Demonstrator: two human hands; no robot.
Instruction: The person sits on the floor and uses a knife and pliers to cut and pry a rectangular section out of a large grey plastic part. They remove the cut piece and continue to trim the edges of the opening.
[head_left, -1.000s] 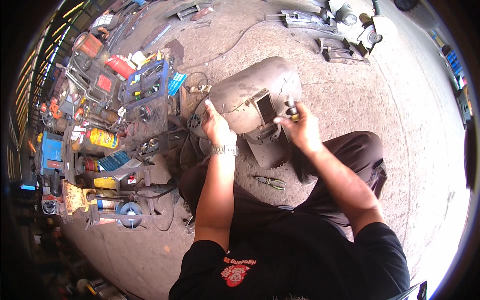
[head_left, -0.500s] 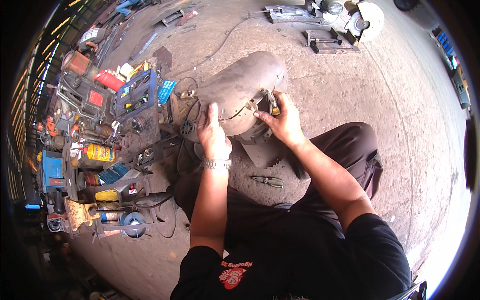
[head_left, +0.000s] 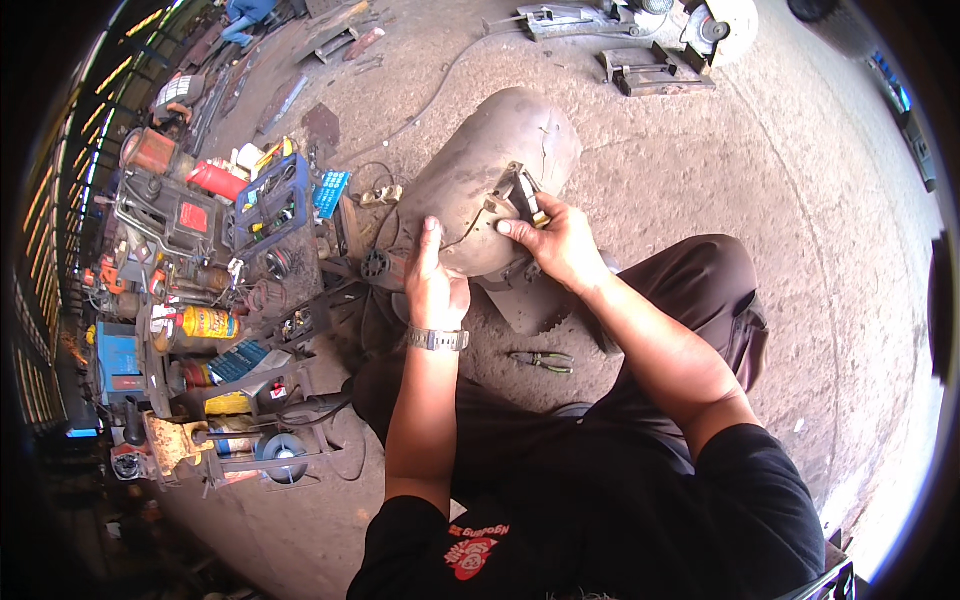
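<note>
A dull grey-brown metal cylinder (head_left: 465, 150), dented and cracked, is held tilted over my lap. My left hand (head_left: 433, 275) clasps its near left side, thumb up along the wall. My right hand (head_left: 565, 245) is closed at a ragged opening in the near right side, thumb laid on the torn edge. Between its thumb and forefinger shows a slim metal tool with a yellow part (head_left: 540, 212), reaching into the opening; its full shape is hidden. Below the cylinder, a toothed metal sheet (head_left: 525, 308) shows. Pliers (head_left: 543, 361) with greenish handles lie on the floor.
Left of me stand a blue tool crate (head_left: 268, 205), a yellow can (head_left: 208, 322), a red bottle (head_left: 217, 180), a blue box (head_left: 120, 360) and a rusty metal frame (head_left: 225, 440). A cutting machine with a round disc (head_left: 716, 32) stands far right; a cable (head_left: 440, 90) crosses the floor.
The cylinder has turned slightly, its far end swinging up, and its opening shows at a different angle. My right hand has shifted a little down and left, still at the opening.
</note>
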